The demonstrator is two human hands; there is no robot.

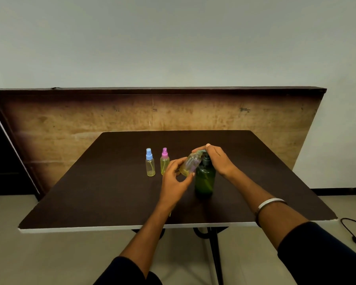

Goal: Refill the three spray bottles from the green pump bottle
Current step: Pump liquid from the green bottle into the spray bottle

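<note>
Two bare forearms reach in from the bottom edge, each coming out of a dark, near-black sleeve pushed up toward the elbow. The left sleeve (127,272) shows only as a rounded cuff at the frame's lower edge; the right sleeve (321,254) fills more of the corner and looks like soft, plain fabric without visible print. On the right forearm sits a smooth silver bangle (270,203), with a thin dark band (256,215) just beside it on the elbow side.

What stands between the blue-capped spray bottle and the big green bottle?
In the head view, the pink-capped spray bottle stands between the blue-capped spray bottle and the green pump bottle, along with the left hand holding a tilted, capless bottle.
</note>
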